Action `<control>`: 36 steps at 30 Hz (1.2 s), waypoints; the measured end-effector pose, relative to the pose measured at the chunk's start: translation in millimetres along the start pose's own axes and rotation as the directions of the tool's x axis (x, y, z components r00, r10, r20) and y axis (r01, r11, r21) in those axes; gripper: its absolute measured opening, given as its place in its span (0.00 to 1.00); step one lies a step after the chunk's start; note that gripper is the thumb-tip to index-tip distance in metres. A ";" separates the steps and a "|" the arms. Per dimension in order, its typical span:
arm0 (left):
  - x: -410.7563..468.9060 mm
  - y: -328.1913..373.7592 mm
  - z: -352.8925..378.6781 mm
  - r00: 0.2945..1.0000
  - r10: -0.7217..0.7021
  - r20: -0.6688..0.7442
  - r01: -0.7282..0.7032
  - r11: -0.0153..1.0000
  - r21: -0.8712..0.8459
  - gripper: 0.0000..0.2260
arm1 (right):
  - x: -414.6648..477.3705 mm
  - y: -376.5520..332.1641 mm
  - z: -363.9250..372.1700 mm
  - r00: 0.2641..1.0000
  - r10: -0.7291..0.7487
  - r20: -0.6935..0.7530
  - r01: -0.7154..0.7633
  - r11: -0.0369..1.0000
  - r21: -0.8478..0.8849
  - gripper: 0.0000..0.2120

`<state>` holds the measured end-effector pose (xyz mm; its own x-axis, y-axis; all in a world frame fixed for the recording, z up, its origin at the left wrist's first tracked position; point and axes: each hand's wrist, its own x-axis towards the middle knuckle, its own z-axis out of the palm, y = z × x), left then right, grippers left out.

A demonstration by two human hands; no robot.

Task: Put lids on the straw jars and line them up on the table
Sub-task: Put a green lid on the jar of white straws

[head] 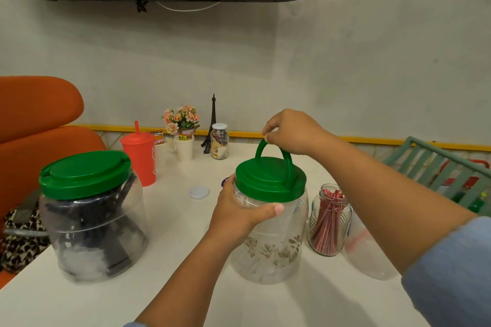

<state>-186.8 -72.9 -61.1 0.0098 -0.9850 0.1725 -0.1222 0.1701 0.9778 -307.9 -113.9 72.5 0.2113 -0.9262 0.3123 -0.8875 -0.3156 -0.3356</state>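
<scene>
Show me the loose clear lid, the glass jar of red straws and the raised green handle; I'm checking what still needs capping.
loose clear lid (199, 192): head view, centre of disc.
glass jar of red straws (329, 223): head view, mid body.
raised green handle (261, 148): head view, left arch.

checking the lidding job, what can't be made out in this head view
- Whether the green lid on the middle clear plastic jar is screwed tight: no thread shows.
- The clear container at right: the right hand's forearm crosses it; lid unseen.
- Print on the white paper cups: too small, partly behind the red tumbler.
- The purple thing behind the left hand: mostly hidden.
</scene>
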 end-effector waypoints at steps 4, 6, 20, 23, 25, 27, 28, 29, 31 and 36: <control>1.4 -1.5 -0.5 1.000 0.002 -0.007 -0.002 1.000 0.001 0.42 | -1.3 4.5 -6.1 0.986 0.127 0.103 -0.146 0.968 0.202 0.10; 1.5 -2.2 -0.5 1.000 0.007 -0.008 -0.007 1.000 -0.001 0.42 | -3.6 6.0 -7.2 0.968 0.200 0.150 -0.237 0.924 0.299 0.10; -1.2 1.7 -0.7 1.000 0.008 0.001 -0.008 1.000 0.017 0.42 | -9.4 32.8 -32.0 0.921 -0.069 0.384 -0.007 0.981 0.194 0.17; -2.0 3.0 -0.4 1.000 0.011 0.007 -0.011 1.000 0.020 0.41 | -6.2 32.3 -33.0 0.941 -0.129 0.314 0.128 0.992 0.024 0.16; -2.2 4.1 -0.2 1.000 0.008 0.009 -0.008 1.000 0.021 0.41 | -4.6 31.2 -32.5 0.945 -0.149 0.291 0.159 0.987 -0.011 0.15; -2.1 3.9 -0.2 1.000 0.004 0.007 -0.005 1.000 0.024 0.40 | -4.5 27.8 -29.5 0.952 -0.161 0.262 0.168 0.986 -0.005 0.14; -2.0 3.5 -0.2 1.000 0.006 0.006 -0.006 1.000 0.026 0.41 | -4.7 25.4 -27.7 0.956 -0.163 0.242 0.169 0.986 -0.003 0.13; -2.0 3.1 -0.2 1.000 0.007 0.006 -0.007 1.000 0.025 0.41 | -5.1 22.9 -25.6 0.962 -0.166 0.218 0.173 0.985 -0.013 0.13; -1.6 2.2 -0.3 1.000 0.008 0.003 -0.008 1.000 0.018 0.40 | -4.6 19.6 -20.7 0.970 -0.173 0.172 0.185 0.981 -0.053 0.14; -1.1 0.6 1.0 1.000 0.007 -0.020 -0.007 1.000 0.027 0.41 | -4.7 15.5 -11.9 0.985 -0.162 0.063 0.171 0.970 -0.170 0.17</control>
<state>-187.8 -71.8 -60.9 0.0289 -0.9828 0.1822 -0.1487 0.1760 0.9731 -327.5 -112.0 76.4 0.3777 -0.8738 0.3062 -0.8950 -0.4293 -0.1211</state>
